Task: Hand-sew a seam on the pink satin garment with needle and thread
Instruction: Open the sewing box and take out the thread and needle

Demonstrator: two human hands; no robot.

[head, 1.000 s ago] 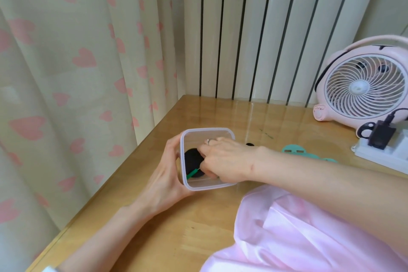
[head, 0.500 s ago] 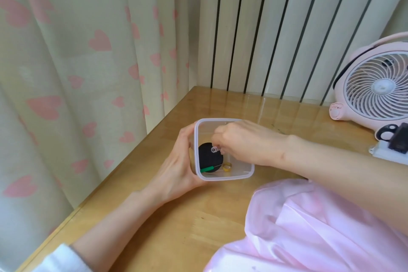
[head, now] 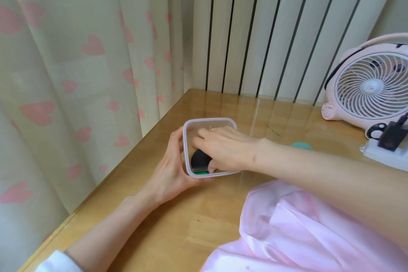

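Observation:
A clear square plastic box (head: 209, 119) stands on the wooden table (head: 176, 227) near its left edge. My left hand (head: 170, 174) grips the box's left wall and near corner. My right hand (head: 227, 150) reaches down into the box, with fingers and thumb curled on either side of a black thread spool (head: 198, 159). The fingertips are hidden inside the box. A small green item (head: 202, 173) lies at the box's near wall. The pink satin garment (head: 309, 238) lies bunched at the lower right, under my right forearm. No needle is visible.
A pink desk fan (head: 371, 93) stands at the right, with a white power strip (head: 375, 154) and a black plug in front of it. A teal object (head: 301, 146) peeks out behind my right forearm. A heart-print curtain (head: 77, 73) hangs left; a ribbed radiator (head: 265, 28) stands behind.
My right hand has dropped deeper into the box, from pinching a small clear piece near the rim to closing over the black spool. My left hand keeps its hold on the box.

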